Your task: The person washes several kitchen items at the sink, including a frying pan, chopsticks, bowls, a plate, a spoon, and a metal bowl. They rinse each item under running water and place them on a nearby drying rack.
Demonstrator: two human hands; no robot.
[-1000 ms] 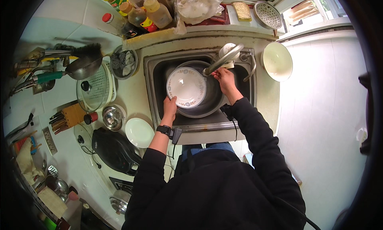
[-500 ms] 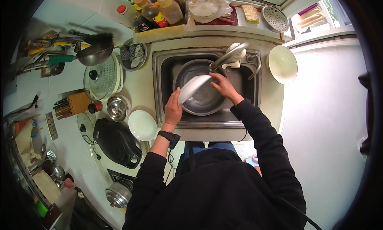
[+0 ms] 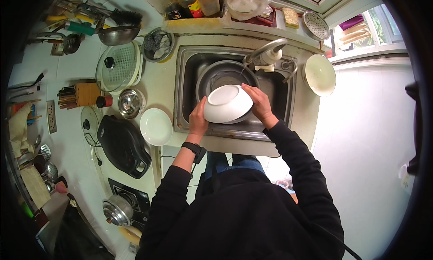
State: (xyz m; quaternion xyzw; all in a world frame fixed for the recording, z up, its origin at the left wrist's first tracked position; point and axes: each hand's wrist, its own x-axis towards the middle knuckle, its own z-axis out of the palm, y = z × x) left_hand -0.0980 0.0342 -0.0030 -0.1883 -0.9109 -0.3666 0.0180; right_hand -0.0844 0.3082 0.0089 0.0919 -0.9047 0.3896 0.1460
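Observation:
A white bowl point(image 3: 229, 107) is tipped over between my two hands above the sink point(image 3: 179, 79), its underside and foot ring toward me. My left hand point(image 3: 198, 119) grips its left rim. On the right side my right hand point(image 3: 260, 104) holds the opposite rim, fingers curled round it. Below the bowl a grey metal basin point(image 3: 206, 75) stands in the sink, partly hidden by the bowl. The curved faucet point(image 3: 266, 47) reaches over the basin's far right edge, and a thin stream of water falls from it.
On the left counter are a white bowl point(image 3: 156, 126), a steel bowl point(image 3: 131, 103), a black electric griddle point(image 3: 122, 147) and a knife block point(image 3: 88, 94). A cream bowl point(image 3: 319, 75) sits right of the sink. Bottles point(image 3: 194, 6) line the back ledge.
The bowl in my hands has turned from nearly edge-on to showing its underside, and has moved slightly right and nearer. My right hand has come nearer with it.

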